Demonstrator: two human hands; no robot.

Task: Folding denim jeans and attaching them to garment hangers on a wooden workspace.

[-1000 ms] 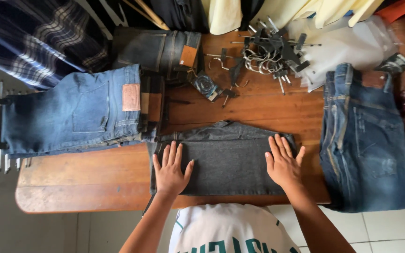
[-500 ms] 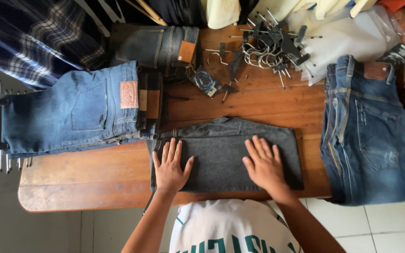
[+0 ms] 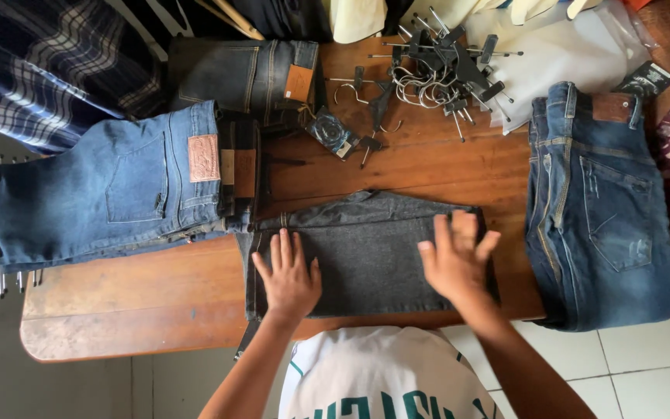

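Grey folded jeans under both hands | left hand, right hand | fingers spread flat, gripping nothing

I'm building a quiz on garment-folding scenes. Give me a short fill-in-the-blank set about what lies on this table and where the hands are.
Both hands, the left hand and the right hand, lie flat on the folded ____ jeans.
The pile of clip hangers lies on the ____ table.
The stack of folded blue jeans lies on the person's ____ side.

Missing words: grey; wooden; left
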